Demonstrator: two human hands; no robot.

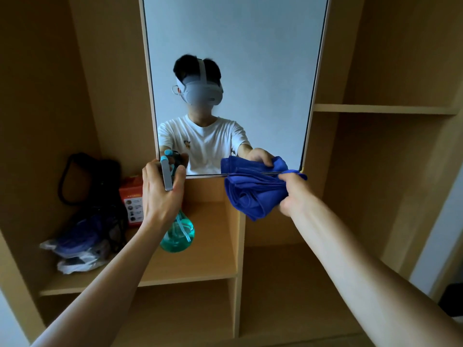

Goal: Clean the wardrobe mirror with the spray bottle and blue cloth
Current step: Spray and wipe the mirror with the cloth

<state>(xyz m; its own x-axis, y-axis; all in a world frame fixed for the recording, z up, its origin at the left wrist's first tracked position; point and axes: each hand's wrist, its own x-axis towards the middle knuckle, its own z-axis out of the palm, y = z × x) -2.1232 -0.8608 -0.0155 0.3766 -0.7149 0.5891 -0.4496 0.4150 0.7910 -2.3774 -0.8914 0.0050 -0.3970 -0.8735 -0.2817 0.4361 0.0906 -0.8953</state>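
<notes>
The wardrobe mirror stands upright in a pale wooden frame and reflects a person in a white shirt. My left hand grips the spray bottle by its neck, below the mirror's lower left corner. The bottle has a teal rounded body and a white trigger head with a blue nozzle that points at the glass. My right hand holds the bunched blue cloth at the mirror's bottom edge, towards its right corner. Whether the cloth touches the glass is unclear.
A wooden shelf lies below the mirror. On its left stand an orange box, a black bag and a plastic-wrapped bundle. Open wooden compartments lie to the right, with a shelf board above.
</notes>
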